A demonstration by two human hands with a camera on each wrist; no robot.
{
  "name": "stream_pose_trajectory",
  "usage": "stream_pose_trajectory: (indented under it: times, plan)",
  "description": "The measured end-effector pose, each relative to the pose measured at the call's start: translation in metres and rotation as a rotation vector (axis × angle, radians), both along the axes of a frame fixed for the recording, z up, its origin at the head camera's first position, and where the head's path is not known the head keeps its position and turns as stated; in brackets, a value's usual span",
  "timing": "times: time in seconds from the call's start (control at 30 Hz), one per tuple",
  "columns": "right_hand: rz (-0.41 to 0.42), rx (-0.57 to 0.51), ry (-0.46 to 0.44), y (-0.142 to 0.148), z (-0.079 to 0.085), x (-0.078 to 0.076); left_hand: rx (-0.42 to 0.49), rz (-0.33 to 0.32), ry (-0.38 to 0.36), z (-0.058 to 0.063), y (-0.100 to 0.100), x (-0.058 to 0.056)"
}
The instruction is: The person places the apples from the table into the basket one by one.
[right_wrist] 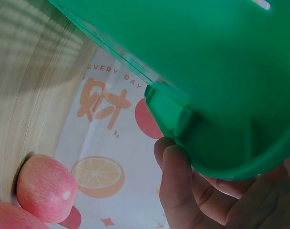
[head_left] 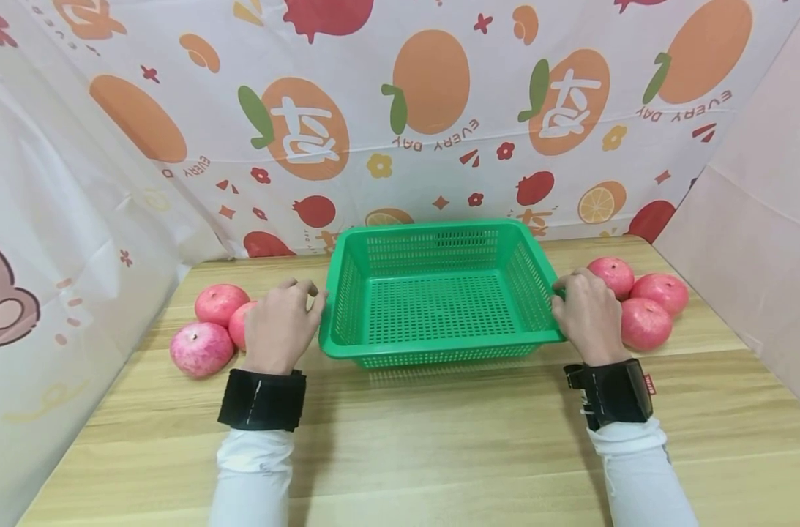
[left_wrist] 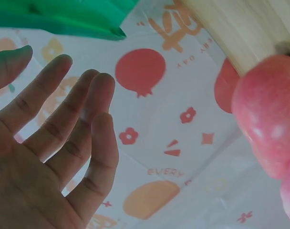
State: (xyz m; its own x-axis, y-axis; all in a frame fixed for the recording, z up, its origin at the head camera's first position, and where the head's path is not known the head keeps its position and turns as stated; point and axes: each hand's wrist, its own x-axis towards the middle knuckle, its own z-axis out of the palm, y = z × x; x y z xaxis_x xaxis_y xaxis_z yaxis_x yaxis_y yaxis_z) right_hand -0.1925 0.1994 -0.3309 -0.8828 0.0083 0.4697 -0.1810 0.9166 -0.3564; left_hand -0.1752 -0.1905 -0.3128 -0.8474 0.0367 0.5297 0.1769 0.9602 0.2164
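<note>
A green plastic basket (head_left: 439, 340) with slotted walls rests on the table, its inside bare. My right hand (head_left: 591, 315) is at its right end. In the right wrist view, the fingers (right_wrist: 176, 167) of that hand curl about the green rim (right_wrist: 259, 169). Beside the left end is my left hand (head_left: 282, 326), palm down and holding nothing. The left wrist view shows its fingers (left_wrist: 54, 126) loosely extended, with a gap between them and the basket's edge (left_wrist: 64, 28).
Left of the left hand sit pink-red apples (head_left: 220, 304) and a mottled purplish one (head_left: 202, 350). Three more apples (head_left: 645, 323) cluster beyond the right hand. A fruit-print sheet (head_left: 367, 146) hangs behind the wooden table (head_left: 452, 446), and a pale sheet (head_left: 755, 241) stands at right.
</note>
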Motion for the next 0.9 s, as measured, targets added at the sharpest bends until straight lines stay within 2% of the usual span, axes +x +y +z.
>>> stream_pose_trajectory:
  times: [0.13, 0.37, 0.57, 0.73, 0.9]
  plan:
    - [0.001, 0.001, 0.001, 0.0, 0.001, 0.0, 0.006, 0.043, 0.002, -0.002, -0.01, -0.001]
    - [0.006, 0.002, -0.012, 0.0, 0.001, 0.0, 0.073, 0.127, -0.058, -0.01, -0.022, -0.004]
    - [0.014, -0.001, -0.018, 0.0, 0.002, 0.0, 0.077, 0.187, -0.112, -0.02, -0.027, -0.01]
    - [0.015, 0.0, -0.02, 0.0, 0.001, 0.001, 0.078, 0.239, -0.203, -0.028, -0.032, -0.012]
    - [0.016, 0.001, -0.009, 0.0, 0.0, 0.0, 0.097, 0.285, -0.337, -0.032, -0.036, -0.014]
